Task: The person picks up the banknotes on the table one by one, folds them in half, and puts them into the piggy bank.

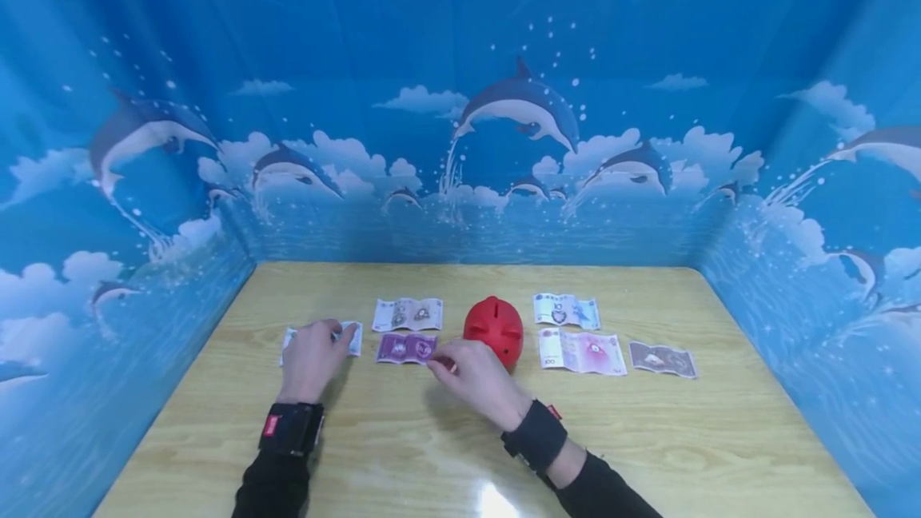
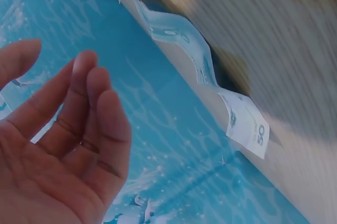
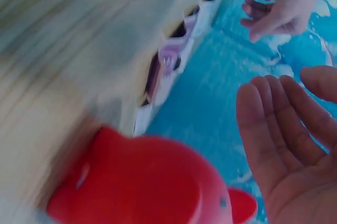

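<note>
My left hand hovers over a creased pale banknote at the far left, covering part of it. In the left wrist view that note bends in waves and shows a 50, apart from the loosely bent, bare fingers. My right hand is held over the table in front of a red piggy bank, partly hiding it. Its fingertips come near the right end of a purple banknote. In the right wrist view this hand has nothing in it, its fingers gently bent beside the piggy bank.
Behind the purple note lies a pale grey-brown banknote. Right of the piggy bank are a bluish 10 note, a pinkish 100 note and a dark brownish note. A blue dolphin-print curtain surrounds the wooden table.
</note>
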`<state>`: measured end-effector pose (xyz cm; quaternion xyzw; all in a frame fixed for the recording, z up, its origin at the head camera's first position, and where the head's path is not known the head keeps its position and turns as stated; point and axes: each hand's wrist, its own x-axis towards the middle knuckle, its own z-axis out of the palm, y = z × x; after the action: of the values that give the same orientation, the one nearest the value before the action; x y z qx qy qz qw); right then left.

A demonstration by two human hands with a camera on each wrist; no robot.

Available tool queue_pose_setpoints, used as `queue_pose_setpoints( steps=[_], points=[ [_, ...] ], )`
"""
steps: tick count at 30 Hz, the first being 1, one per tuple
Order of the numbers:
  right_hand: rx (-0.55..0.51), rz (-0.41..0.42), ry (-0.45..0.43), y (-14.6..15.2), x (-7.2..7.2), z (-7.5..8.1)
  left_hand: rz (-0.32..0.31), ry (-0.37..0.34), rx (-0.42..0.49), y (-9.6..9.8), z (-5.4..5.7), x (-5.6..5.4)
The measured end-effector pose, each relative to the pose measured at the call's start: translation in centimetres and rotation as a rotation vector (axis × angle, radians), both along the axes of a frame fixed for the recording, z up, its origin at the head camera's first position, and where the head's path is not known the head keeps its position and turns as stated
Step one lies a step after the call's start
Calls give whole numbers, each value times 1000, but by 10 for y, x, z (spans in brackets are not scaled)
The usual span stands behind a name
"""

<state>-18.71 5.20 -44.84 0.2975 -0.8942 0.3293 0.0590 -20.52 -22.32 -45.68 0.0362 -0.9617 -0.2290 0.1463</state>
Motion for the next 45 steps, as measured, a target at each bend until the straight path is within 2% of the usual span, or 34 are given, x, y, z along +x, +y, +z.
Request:
queue_pose_setpoints(
  steps=[3,8,12,15,20,23,28,34,41,45],
  points=[
    [49,47,-39,-15,-5,-4,15,-26,2,-7,0,0],
    [115,105,-55,-36,-13,-12,50,-67,10,-17,0,-2],
    [177,141,-125,-49,-15,-15,76,-87,20,-26,-1,-2],
    [218,180,-163,-59,-16,-14,112,-133,26,-33,-2,0],
    [236,204,-152,-72,-19,-14,178,-196,40,-42,-6,3],
    [275,194,-84,-80,-24,-16,196,-219,42,-45,-8,4],
    [396,153,53,-93,-28,-23,182,-302,31,-47,-10,3],
    [451,139,62,-104,-35,-28,133,-395,8,-50,-14,-2],
    [499,196,161,-119,-40,-25,78,-412,-11,-53,-15,-1],
    [548,186,111,-128,-39,-27,94,-409,11,-54,-16,-1]
  ],
)
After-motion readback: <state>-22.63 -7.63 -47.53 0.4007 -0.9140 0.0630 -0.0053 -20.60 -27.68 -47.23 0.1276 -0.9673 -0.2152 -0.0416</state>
